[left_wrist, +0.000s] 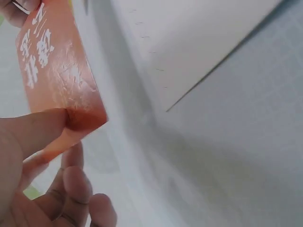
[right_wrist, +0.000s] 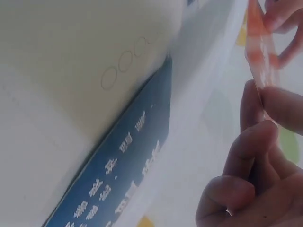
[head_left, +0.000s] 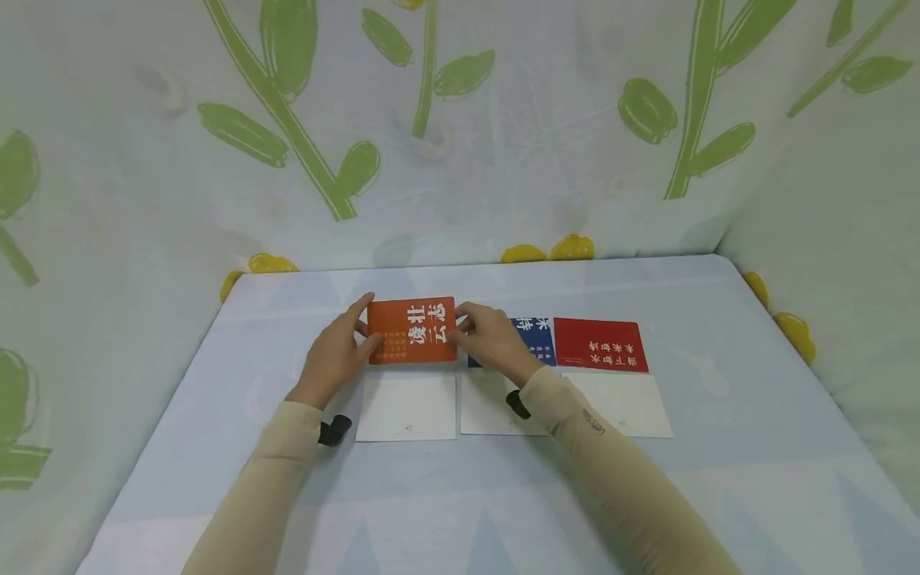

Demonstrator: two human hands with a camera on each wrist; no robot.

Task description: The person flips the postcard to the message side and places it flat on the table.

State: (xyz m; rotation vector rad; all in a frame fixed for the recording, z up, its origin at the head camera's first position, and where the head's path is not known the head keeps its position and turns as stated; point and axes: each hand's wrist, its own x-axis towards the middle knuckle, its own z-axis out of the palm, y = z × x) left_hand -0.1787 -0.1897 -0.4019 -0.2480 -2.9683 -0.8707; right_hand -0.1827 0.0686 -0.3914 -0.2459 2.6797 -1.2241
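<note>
Left of the blue card [head_left: 544,345], the orange card [head_left: 407,335] is up off the bench [head_left: 402,503], each grip pinching a short edge: left hand [head_left: 336,351] farther from the blue card, right hand [head_left: 492,335] nearer. Even pressure and level lowering should lay it flat without nudging the blue card.

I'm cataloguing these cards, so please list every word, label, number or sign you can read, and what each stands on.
"壮志凌云", apparently: orange card; smaller print too small to read.
"当下可…" and "未来可…": red card, upside down in the head view; last characters unclear.
"Lets", probably: right sleeve; the rest unreadable.
Blue card: partly covered, no reliable reading.
White cards: bottom marks too small to read.
</note>
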